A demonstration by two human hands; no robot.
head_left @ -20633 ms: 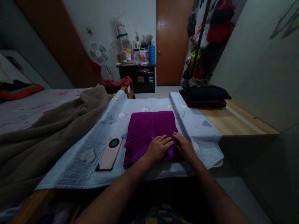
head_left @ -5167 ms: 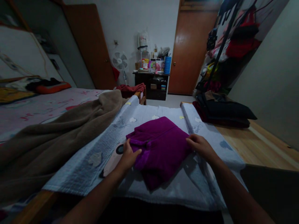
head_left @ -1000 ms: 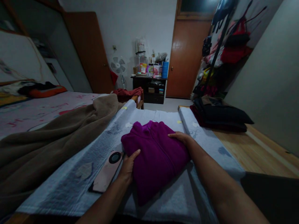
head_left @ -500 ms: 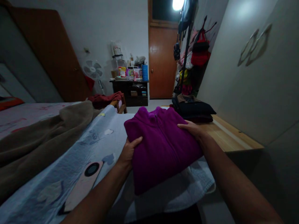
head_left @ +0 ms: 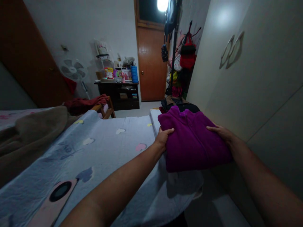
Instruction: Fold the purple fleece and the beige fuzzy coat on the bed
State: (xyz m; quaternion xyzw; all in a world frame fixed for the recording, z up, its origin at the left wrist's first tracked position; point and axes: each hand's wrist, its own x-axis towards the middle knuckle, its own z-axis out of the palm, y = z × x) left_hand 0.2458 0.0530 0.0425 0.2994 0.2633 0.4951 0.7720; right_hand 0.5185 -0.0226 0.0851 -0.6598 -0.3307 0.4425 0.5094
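Pink phone (head_left: 52,204) on pale cloth (head_left: 113,142)

The one camera, worn on the person's head, looks forward and down over the cloth-covered surface (head_left: 111,157). The left hand (head_left: 163,138) and right hand (head_left: 221,133) are near it, right of centre; the wooden door (head_left: 151,63), at the top centre of the frame, stands well beyond them.

Room: a home bedroom is shown
Bed (head_left: 9,116): partly covered by a brown blanket (head_left: 42,127), left
Fan (head_left: 73,70): placed far left, beside a crowded cabinet (head_left: 115,93)
Wardrobe (head_left: 258,82): fitted with handles (head_left: 233,50), right
Bags (head_left: 188,60): hung far right
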